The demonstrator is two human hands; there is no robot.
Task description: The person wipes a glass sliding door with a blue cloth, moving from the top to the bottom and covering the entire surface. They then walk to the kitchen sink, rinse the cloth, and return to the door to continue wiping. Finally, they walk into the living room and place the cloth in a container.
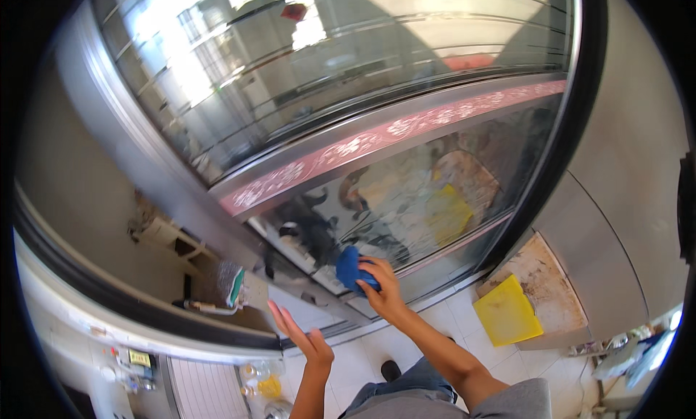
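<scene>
My right hand [383, 288] grips a blue cloth [352, 269] near the lower left corner of the glass pane [391, 201] of a metal-framed door; whether the cloth touches the glass I cannot tell. A pink strip with white flower patterns [399, 126] crosses the door above it, with a larger glass pane [337, 65] higher up. The glass shows reflections. My left hand [304, 335] is raised to the left of the cloth, fingers extended and holding nothing, near the lower part of the door frame.
A yellow sheet [505, 313] and a stained board [549, 288] lean by the grey panels at right. Bottles with yellow liquid [266, 386] stand on the tiled floor at lower left. A metal frame post [163, 163] runs along the door's left side.
</scene>
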